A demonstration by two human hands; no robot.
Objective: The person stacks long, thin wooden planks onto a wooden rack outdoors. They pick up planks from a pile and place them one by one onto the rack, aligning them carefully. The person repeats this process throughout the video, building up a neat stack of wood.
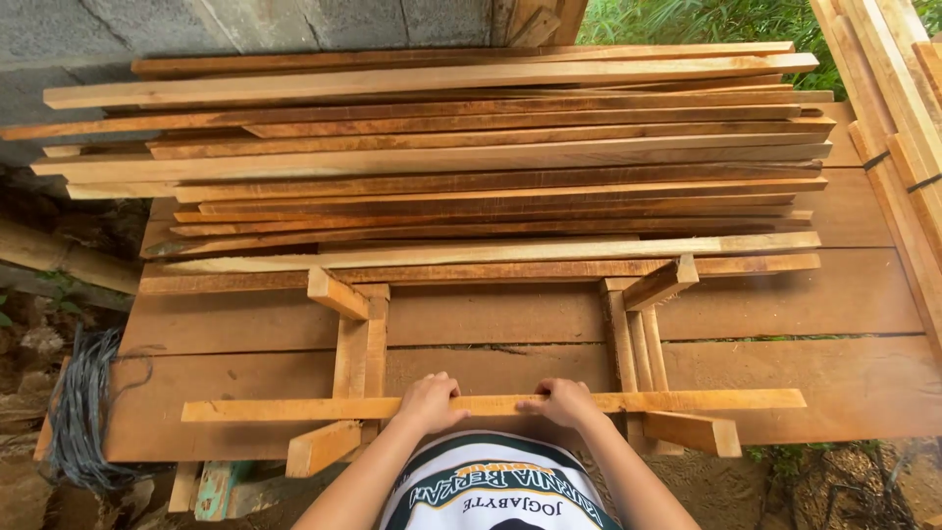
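Head view, the only view supplied: your left hand [429, 400] and right hand [562, 399] both rest on a long, thin wooden slat [491, 404] lying crosswise at the near edge of the bench [834, 383]. Each hand has its fingers curled over the slat's far edge, pressing or lightly grasping it; neither hand is clenched shut, and neither lets go. The hands sit close together near the middle of the slat, leaving both long ends unsupported by any grip. The slat lies across two wooden cradle frames, the left frame [359, 344] and the right frame [633, 334], each with short angled stop blocks at its near and far ends. Behind them a large pile of similar slats [471, 157] is stacked against a grey wall [294, 20], with more timber [898, 108] leaning at your right. A coil of dark wire [83, 412] hangs off the bench's left end. Risks, as judged from this position: with both hands central, a slight uneven push could pivot the slat, swinging one end off its frame. The near stop blocks look small, so a pull toward you might carry the slat over them and off the bench edge. The rough-sawn edges under your bare fingers could give splinters if the hands slide along. The pile behind appears loosely stacked with uneven ends; jarring the bench could shift it forward.
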